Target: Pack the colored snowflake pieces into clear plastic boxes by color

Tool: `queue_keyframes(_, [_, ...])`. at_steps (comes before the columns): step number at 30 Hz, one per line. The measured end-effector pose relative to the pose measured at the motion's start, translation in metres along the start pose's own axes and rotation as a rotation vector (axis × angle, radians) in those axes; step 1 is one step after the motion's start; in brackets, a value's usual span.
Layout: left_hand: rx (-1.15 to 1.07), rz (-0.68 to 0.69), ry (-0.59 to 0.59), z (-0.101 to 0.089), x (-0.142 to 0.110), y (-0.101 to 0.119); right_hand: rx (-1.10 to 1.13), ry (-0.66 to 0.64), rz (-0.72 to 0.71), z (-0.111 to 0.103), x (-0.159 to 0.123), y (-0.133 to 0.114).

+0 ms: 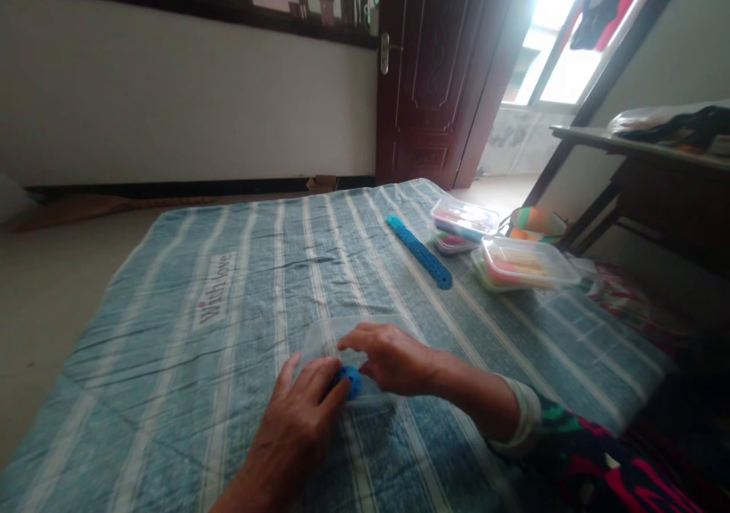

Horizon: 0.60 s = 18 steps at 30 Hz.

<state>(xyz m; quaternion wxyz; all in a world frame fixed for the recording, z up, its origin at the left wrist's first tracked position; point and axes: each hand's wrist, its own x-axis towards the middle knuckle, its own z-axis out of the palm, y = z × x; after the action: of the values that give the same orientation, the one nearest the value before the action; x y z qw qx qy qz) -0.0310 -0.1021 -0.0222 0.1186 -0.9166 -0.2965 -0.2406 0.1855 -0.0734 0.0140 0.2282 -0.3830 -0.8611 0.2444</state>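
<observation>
A small blue round piece [350, 382] with a scalloped-looking edge sits under the fingertips of my left hand [305, 414], whose fingers are curled on it. Beneath both hands lies a clear plastic box [404, 327], low and see-through. My right hand [393, 357] hovers over the box just right of the blue piece, thumb and forefinger apart, nothing visible between them. Farther back on the striped cloth [256, 346] rests a long row of overlapping blue round pieces [422, 253], lighter at its far end. What else the box holds is hidden by my hands.
Lidded clear boxes with colourful contents stand in two stacks at the right, a back stack [464, 220] and a nearer one [525, 264]. Behind the bed-like surface are a dark red door [436, 72] and a white wall. A desk [644, 144] stands at the far right.
</observation>
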Motion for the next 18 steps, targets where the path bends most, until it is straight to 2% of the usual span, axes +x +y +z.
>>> queue_keyframes(3, [-0.012, 0.014, -0.003, 0.0, -0.001, -0.001, -0.12, 0.204, 0.095, -0.032, -0.013, 0.025])
queue_keyframes(6, [-0.032, -0.056, 0.038, 0.006, -0.005, 0.0, -0.341, 0.285, 0.356, -0.068, -0.023, 0.065])
queue_keyframes(8, [-0.042, -0.073, 0.069, 0.011, -0.007, 0.002, -0.466, 0.223, 0.543, -0.085, -0.028, 0.09])
queue_keyframes(10, [-0.048, -0.074, 0.077, 0.014, -0.008, 0.003, -0.532, 0.148, 0.644, -0.096, -0.033, 0.111])
queue_keyframes(13, [-0.054, -0.096, 0.078, 0.013, -0.007, 0.005, -0.556, 0.091, 0.679, -0.102, -0.038, 0.13])
queue_keyframes(18, [-0.063, -0.12, 0.11, 0.011, -0.004, 0.008, -0.54, 0.033, 0.666, -0.102, -0.039, 0.141])
